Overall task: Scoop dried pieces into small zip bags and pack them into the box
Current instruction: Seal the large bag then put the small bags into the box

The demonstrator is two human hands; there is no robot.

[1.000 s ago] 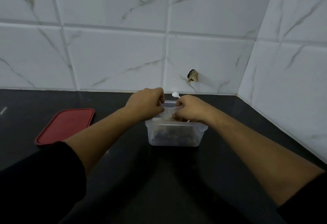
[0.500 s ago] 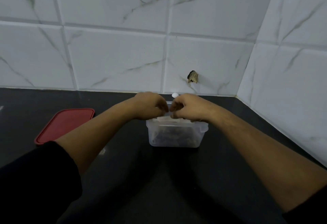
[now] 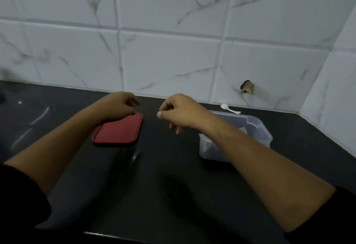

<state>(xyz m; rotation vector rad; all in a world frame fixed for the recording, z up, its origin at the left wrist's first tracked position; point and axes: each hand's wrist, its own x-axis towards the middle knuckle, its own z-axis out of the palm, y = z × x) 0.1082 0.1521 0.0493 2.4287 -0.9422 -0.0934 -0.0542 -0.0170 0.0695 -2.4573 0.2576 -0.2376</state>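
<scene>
A black counter (image 3: 173, 186) carries red lid (image 3: 117, 130), clear box (image 3: 260, 132), white spoon (image 3: 229, 108).

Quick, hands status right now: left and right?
Left hand: open, loosely curled, nothing visible in it.
Right hand: fingers curled; cannot tell if it holds anything.

left hand (image 3: 119, 105) hovers loosely curled over the red lid (image 3: 117, 131) — right hand (image 3: 183, 112) beside the clear box (image 3: 259, 128), white spoon (image 3: 229, 108) behind.

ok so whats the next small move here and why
Probably lower the left hand onto the lid and grip its far corner. That hand hangs right over that corner with loosely curled fingers and holds nothing, while the box stands uncovered to the right. Whether the packing is finished is hidden behind the right forearm.
</scene>
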